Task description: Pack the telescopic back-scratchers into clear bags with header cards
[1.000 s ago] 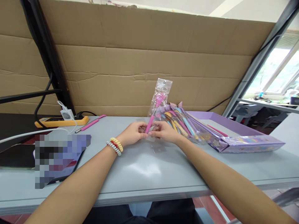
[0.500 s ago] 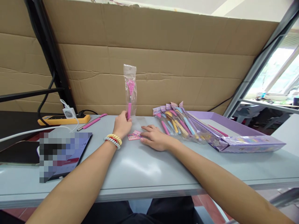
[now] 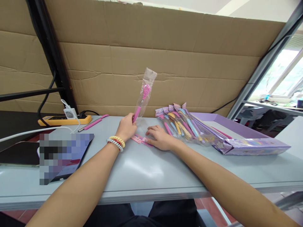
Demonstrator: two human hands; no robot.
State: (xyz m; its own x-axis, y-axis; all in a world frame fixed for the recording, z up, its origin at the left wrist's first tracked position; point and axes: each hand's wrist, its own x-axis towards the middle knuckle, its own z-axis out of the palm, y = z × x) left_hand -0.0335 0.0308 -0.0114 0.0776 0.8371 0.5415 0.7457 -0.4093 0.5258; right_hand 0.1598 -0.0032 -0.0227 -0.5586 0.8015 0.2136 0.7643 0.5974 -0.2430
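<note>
My left hand (image 3: 127, 126) is closed round the handle end of a pink back scratcher (image 3: 139, 108) in a clear plastic bag (image 3: 149, 75). It leans up and to the right, its clawed head on top and a metal rod in the middle. Flat on the table under my right hand (image 3: 159, 138) lies a pink printed card (image 3: 139, 139), partly covered. That hand's fingers are stretched out and its thumb touches the card. Several bagged back scratchers (image 3: 180, 124) in pink, blue and yellow, with printed cards at their tops, lie right of my hands.
An open purple box (image 3: 255, 146) stands on the right of the grey table (image 3: 142, 176). An unbagged pink back scratcher (image 3: 93, 123) lies at the left, by a yellow power strip (image 3: 54, 120) and a tablet (image 3: 78, 154). Cardboard (image 3: 165, 37) walls the back.
The bagged back scratcher has tilted from upright toward the right as my left hand shifted slightly right. The card has moved a little right, along with my right hand.
</note>
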